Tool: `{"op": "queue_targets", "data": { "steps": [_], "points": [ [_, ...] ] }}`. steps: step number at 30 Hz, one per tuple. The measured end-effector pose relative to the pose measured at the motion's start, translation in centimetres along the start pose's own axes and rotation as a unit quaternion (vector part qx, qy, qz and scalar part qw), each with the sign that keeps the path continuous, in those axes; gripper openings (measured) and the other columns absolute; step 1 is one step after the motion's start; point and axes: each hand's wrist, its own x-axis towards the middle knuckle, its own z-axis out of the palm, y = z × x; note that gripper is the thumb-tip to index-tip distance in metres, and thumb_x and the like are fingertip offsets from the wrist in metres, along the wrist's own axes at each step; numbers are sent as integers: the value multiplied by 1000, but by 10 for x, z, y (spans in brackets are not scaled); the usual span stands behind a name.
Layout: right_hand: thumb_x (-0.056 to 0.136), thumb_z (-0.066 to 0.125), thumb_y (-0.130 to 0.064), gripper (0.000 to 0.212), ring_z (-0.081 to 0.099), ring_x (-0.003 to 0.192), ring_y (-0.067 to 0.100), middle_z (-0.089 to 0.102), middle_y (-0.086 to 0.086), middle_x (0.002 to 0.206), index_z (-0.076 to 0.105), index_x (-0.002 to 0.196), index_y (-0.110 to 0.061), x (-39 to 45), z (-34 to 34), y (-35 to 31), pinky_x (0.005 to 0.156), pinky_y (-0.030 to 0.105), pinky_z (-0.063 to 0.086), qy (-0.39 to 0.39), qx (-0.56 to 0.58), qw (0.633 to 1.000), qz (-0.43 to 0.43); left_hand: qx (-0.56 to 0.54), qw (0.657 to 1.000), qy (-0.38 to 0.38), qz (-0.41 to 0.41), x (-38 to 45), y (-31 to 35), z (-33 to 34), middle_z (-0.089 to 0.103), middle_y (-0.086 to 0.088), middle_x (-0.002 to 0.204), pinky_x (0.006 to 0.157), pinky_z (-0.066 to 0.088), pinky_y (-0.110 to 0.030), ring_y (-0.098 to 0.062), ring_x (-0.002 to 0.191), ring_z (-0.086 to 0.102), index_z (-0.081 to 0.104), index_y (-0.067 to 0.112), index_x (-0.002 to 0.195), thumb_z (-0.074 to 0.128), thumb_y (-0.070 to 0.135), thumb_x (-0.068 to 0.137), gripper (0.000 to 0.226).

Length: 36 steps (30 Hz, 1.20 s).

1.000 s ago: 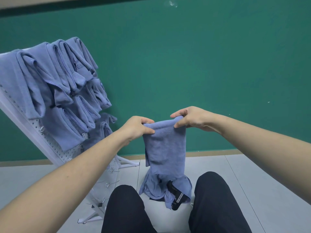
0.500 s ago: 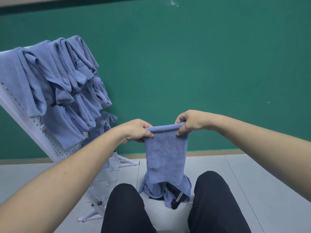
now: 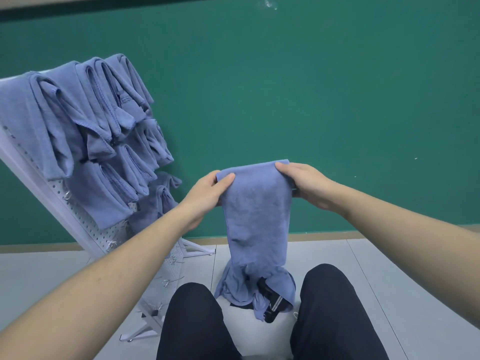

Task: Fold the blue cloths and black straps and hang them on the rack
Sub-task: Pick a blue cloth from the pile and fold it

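The left hand (image 3: 207, 190) and right hand (image 3: 305, 183) are pinching the folded blue cloth (image 3: 257, 211) with curled fingers, likely carrying it next to the rack (image 3: 85, 224) at far left.

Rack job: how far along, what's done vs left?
Done: many folded blue cloths already hang on the upper part of the white pegboard rack; its lower hooks show bare. In hand: the left hand and right hand pinch the top edge of one folded blue cloth, hanging down. Left: a small pile of blue cloths with a black strap on the floor between the knees.
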Motion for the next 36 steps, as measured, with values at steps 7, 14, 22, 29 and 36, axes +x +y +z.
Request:
{"op": "queue_targets", "data": {
  "steps": [7,14,22,29,36],
  "points": [
    [105,31,-48,39,51,84,12,54,-9,88,48,85,-19,2,34,6,78,29,40,184,-86,975,-88,-12,983,182,28,-6,5,38,51,2,88,72,40,-29,-11,77,45,52,7,98,43,40,104,34],
    [85,77,-38,33,73,90,8,75,-7,101,64,108,-18,-1,37,10,77,28,59,103,32,992,-65,-131,976,174,12,-14,-2,43,50,-3,77,61,44,-34,-13,67,48,47,11,87,63,40,95,34],
    [84,77,-31,23,71,90,7,74,-10,96,67,101,-19,0,41,26,83,30,58,124,-20,989,-77,-23,972,219,86,-23,-17,44,33,13,61,51,31,-16,-7,56,30,37,16,70,74,21,87,41],
    [86,66,-51,37,54,67,15,58,-11,69,42,80,-23,1,51,26,63,37,47,213,-185,955,-94,53,954,264,131,-20,-28,46,46,10,66,67,43,-34,-12,65,43,45,26,74,67,29,91,28],
    [91,60,-46,33,47,58,11,55,-11,68,37,82,-24,-5,63,24,54,29,40,198,-139,965,-106,72,954,271,108,-23,-29,55,54,12,69,64,44,-27,-8,65,49,47,29,85,62,35,94,19]
  ]
}}
